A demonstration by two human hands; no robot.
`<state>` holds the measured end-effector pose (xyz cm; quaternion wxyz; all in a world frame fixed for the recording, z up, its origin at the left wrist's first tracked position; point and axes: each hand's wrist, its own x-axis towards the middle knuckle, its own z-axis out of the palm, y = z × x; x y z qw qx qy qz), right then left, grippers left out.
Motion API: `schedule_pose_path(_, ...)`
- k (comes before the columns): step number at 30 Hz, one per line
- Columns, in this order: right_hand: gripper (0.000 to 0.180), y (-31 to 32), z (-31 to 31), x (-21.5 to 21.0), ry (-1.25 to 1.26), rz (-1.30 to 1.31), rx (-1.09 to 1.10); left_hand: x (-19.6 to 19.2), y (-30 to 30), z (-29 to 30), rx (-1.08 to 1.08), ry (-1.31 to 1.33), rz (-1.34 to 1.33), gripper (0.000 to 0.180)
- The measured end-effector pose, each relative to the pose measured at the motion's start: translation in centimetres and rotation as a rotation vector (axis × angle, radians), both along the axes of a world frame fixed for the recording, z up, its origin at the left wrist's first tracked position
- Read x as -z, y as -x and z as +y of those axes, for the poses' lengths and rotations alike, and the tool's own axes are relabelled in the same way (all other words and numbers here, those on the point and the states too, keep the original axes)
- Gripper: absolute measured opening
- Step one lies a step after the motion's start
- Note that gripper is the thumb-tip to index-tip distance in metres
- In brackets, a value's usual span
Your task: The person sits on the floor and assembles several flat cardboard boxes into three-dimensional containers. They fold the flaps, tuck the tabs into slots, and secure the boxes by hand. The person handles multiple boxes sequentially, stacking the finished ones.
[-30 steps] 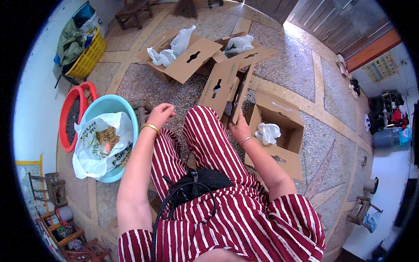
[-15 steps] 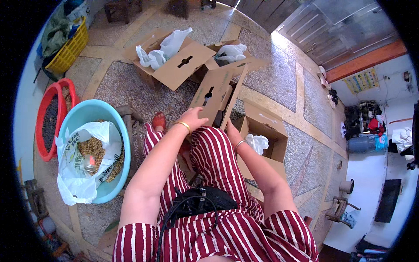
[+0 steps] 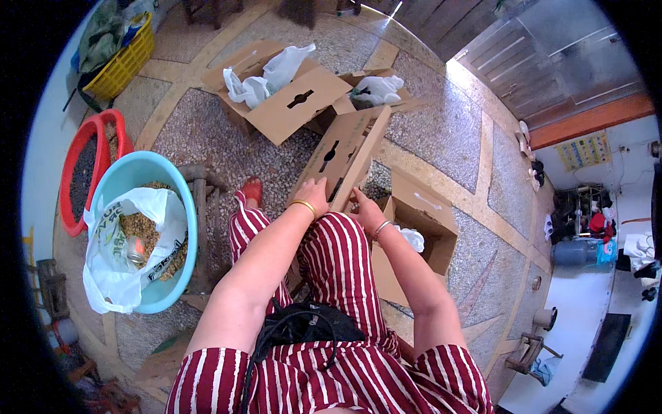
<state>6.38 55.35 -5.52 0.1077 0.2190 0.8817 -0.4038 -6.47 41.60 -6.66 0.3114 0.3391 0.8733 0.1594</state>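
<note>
A brown cardboard box (image 3: 343, 150) with a dark handle cutout stands tilted at my knees, its flaps nearly together along a narrow slot. My left hand (image 3: 312, 196) rests at its near end, fingers bent over the panel's edge. On the other side my right hand (image 3: 367, 212) touches the near corner of the side flap, thumb and forefinger against the cardboard; its other fingers are partly hidden. Just right of it, an open cardboard box (image 3: 431, 234) holds a white plastic bag (image 3: 412, 239).
Beyond stand two more open boxes, a larger one (image 3: 269, 114) and a smaller one (image 3: 410, 102), with white bags inside. At left are a light-blue basin (image 3: 192, 241) with a bag, grains and a can, red basins (image 3: 69, 186), a wooden stool (image 3: 200, 207) and a yellow basket (image 3: 131, 62).
The box's side flap has swung in toward the handle panel, narrowing the gap. My right hand has come up from beside the box onto the flap's near corner. My left hand has slid to the near edge.
</note>
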Motion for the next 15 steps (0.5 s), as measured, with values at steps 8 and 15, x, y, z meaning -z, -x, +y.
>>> schedule_pose_path(8,0.073,0.2,0.9,0.5,0.073,0.118,-0.016,-0.9,1.8,-0.4,-0.1,-0.097,-0.011,0.047)
schedule_pose_path(15,0.075,1.8,3.2,1.7,-0.078,0.186,-0.102,-0.9,5.1,-2.8,-0.194,-0.177,0.017,0.035)
